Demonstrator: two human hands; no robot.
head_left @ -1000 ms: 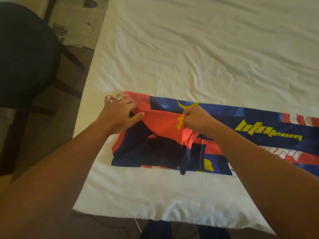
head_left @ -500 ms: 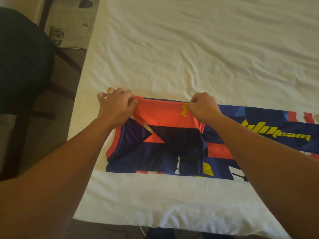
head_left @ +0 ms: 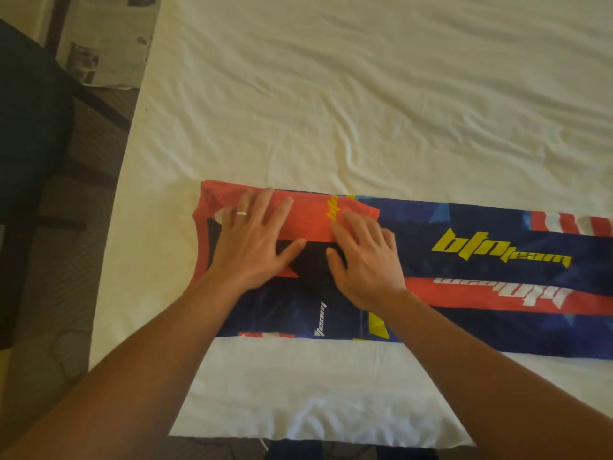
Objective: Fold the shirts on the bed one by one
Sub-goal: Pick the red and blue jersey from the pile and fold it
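Note:
A navy, red and yellow sports shirt (head_left: 481, 293) lies in a long folded strip across the near part of the white bed (head_left: 365, 111). It runs off the right edge of the view. A red sleeve (head_left: 311, 220) is folded flat onto the shirt's left end. My left hand (head_left: 255, 240), with a ring on it, presses flat on that left end with fingers spread. Close beside it, my right hand (head_left: 368, 257) also lies flat on the sleeve and the dark panel below it.
A dark chair (head_left: 30, 134) stands on the carpet left of the bed. Newspaper (head_left: 106, 44) lies on the floor at the top left. The bed's left and near edges are close to the shirt. Wrinkled sheet stretches beyond the shirt.
Both hands let go of the red sleeve they were pinching and now lie flat on it. The sleeve has gone from lifted to laid flat along the shirt's far edge.

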